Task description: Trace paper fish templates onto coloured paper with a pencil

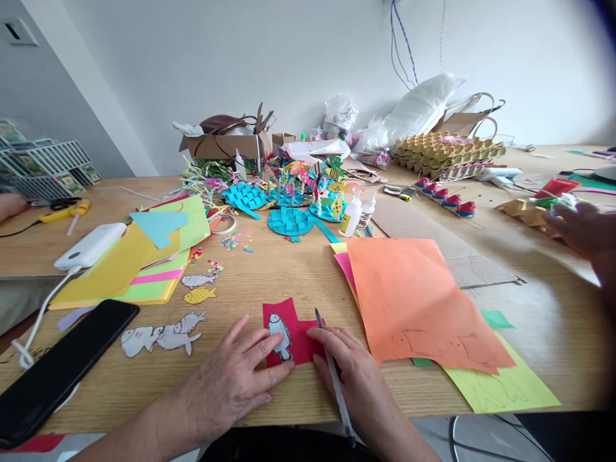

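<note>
My left hand (231,378) lies flat on the wooden table (289,269), its fingertips pressing a grey paper fish cutout (280,333) onto a piece of red paper (296,337). My right hand (351,369) rests on the red paper's right edge and holds a pencil (332,372), whose tip points up and away from me. Several more fish cutouts (161,335) lie to the left, with a yellow one (199,295) above them.
An orange sheet (409,295) over yellow-green paper lies at right. A black phone (58,369), a white power bank (90,246) and stacked coloured sheets (139,263) are left. Blue paper crafts (291,218), glue bottles (351,215), egg trays (447,151). Another person's hand (584,231) far right.
</note>
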The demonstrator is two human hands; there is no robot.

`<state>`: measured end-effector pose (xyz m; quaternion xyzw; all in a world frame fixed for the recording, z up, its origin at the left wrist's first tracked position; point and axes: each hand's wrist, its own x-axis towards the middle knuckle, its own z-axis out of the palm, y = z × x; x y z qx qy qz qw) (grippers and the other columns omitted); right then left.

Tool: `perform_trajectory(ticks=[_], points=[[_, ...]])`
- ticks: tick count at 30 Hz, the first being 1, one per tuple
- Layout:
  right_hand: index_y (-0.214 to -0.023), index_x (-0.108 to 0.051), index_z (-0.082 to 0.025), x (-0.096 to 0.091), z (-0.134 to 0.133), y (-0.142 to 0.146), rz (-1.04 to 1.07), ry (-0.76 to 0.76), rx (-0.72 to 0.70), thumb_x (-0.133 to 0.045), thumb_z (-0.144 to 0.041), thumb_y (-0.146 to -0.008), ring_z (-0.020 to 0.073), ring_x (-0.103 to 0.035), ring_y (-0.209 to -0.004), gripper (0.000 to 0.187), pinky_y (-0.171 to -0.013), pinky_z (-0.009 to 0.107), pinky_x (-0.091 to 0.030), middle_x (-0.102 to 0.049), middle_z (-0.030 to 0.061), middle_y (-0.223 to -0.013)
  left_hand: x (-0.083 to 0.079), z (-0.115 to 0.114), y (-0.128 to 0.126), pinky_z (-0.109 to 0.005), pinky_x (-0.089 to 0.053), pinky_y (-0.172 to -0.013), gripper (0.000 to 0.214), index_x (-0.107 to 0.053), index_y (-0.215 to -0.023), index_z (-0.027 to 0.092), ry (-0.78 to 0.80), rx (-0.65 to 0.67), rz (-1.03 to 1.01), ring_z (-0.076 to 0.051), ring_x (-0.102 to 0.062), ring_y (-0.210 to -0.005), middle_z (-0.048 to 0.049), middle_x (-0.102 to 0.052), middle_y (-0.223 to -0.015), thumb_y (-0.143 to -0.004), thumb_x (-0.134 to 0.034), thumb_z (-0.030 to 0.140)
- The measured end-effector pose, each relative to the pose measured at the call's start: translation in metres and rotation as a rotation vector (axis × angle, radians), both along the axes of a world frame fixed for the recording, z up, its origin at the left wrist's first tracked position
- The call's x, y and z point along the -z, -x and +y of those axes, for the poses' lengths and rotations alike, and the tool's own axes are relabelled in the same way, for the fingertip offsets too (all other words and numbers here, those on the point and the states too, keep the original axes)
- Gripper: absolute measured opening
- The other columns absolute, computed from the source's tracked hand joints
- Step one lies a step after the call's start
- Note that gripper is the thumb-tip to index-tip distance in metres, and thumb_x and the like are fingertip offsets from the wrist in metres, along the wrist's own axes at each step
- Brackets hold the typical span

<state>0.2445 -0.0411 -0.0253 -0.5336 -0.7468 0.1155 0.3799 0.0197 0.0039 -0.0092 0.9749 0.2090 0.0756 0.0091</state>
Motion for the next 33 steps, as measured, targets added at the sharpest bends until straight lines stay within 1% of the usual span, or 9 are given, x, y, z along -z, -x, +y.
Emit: perform_trajectory(ticks=[7,12,14,17,18,20,23,27,33], points=[[-0.102,-0.061,-0.018,0.001,0.001,0.001,0.018,0.023,0.003,-0.047,-0.007,-0.083,0.0214,-0.065,-0.085,0.026,-0.073,0.034,-0.055,-0.070,0.0088,-0.094,0.002,0.001,0.002,-0.058,-0.027,-0.104,0.040,-0.051,-0.126,0.029,0.013,0.001,0.035,-0.028,-0.045,-0.118,-0.0095,-0.052,-0.129,-0.086,-0.060,0.030],[-0.098,-0.062,-0.018,-0.009,-0.002,-0.001,0.068,0.057,-0.024,-0.050,-0.008,-0.082,0.0188,-0.066,-0.078,0.023,-0.068,0.029,-0.055,-0.070,0.0064,-0.088,-0.001,0.008,0.001,-0.055,-0.025,-0.107,0.037,-0.051,-0.125,0.030,-0.015,0.001,-0.098,-0.026,-0.043,-0.120,-0.0069,-0.051,-0.130,-0.089,-0.049,0.019],[-0.098,-0.061,-0.019,-0.018,-0.008,-0.010,0.106,-0.013,-0.037,-0.049,-0.009,-0.084,0.0151,-0.066,-0.069,0.021,-0.061,0.023,-0.053,-0.070,0.0039,-0.081,-0.008,0.015,-0.007,-0.051,-0.025,-0.108,0.043,-0.046,-0.129,0.029,-0.034,0.024,-0.187,-0.023,-0.044,-0.120,-0.0060,-0.051,-0.130,-0.090,-0.042,0.013],[-0.102,-0.059,-0.021,-0.027,-0.015,-0.040,0.009,-0.271,0.153,-0.049,-0.011,-0.087,0.0179,-0.066,-0.085,0.020,-0.073,0.027,-0.053,-0.069,0.0069,-0.093,-0.016,0.026,-0.024,-0.045,-0.030,-0.108,0.045,-0.049,-0.126,0.026,0.016,0.035,-0.249,-0.021,-0.049,-0.116,-0.0056,-0.057,-0.122,-0.088,-0.036,0.006],[-0.102,-0.059,-0.021,-0.027,-0.016,-0.053,-0.049,-0.347,0.275,-0.050,-0.012,-0.088,0.0199,-0.066,-0.087,0.020,-0.075,0.031,-0.052,-0.070,0.0076,-0.094,-0.018,0.028,-0.031,-0.044,-0.033,-0.106,0.044,-0.052,-0.123,0.025,0.068,0.034,-0.249,-0.021,-0.050,-0.115,-0.0059,-0.058,-0.119,-0.087,-0.036,0.006],[-0.105,-0.059,-0.020,-0.021,-0.014,-0.080,-0.245,-0.304,0.479,-0.050,-0.020,-0.089,0.0285,-0.063,-0.097,0.019,-0.078,0.043,-0.051,-0.071,0.0106,-0.096,-0.018,0.031,-0.046,-0.041,-0.037,-0.103,0.043,-0.055,-0.120,0.024,0.252,-0.002,-0.236,-0.022,-0.051,-0.114,-0.0062,-0.058,-0.120,-0.085,-0.038,0.007],[-0.107,-0.060,-0.017,-0.004,-0.006,-0.110,-0.438,-0.093,0.615,-0.051,-0.031,-0.087,0.0402,-0.054,-0.112,0.026,-0.080,0.056,-0.048,-0.069,0.0128,-0.107,-0.014,0.034,-0.074,-0.039,-0.038,-0.102,0.049,-0.049,-0.128,0.027,0.717,-0.152,-0.267,-0.022,-0.045,-0.123,-0.0051,-0.048,-0.135,-0.081,-0.046,0.013],[-0.112,-0.058,-0.017,0.010,0.002,-0.119,-0.464,0.121,0.528,-0.053,-0.032,-0.086,0.0358,-0.053,-0.117,0.031,-0.089,0.053,-0.046,-0.067,0.0112,-0.116,-0.012,0.042,-0.112,-0.039,-0.032,-0.104,0.058,-0.038,-0.137,0.023,1.371,-0.326,-0.599,-0.023,-0.037,-0.129,-0.0103,-0.041,-0.141,-0.081,-0.052,0.022],[-0.118,-0.056,-0.016,0.002,0.011,-0.117,-0.454,0.168,0.371,-0.051,-0.029,-0.088,0.0329,-0.050,-0.121,0.034,-0.094,0.051,-0.044,-0.063,0.0124,-0.121,-0.019,0.055,-0.142,-0.033,-0.032,-0.098,0.062,-0.043,-0.132,0.022,1.715,-0.432,-0.799,-0.023,-0.035,-0.129,-0.0138,-0.031,-0.144,-0.073,-0.065,0.020]])
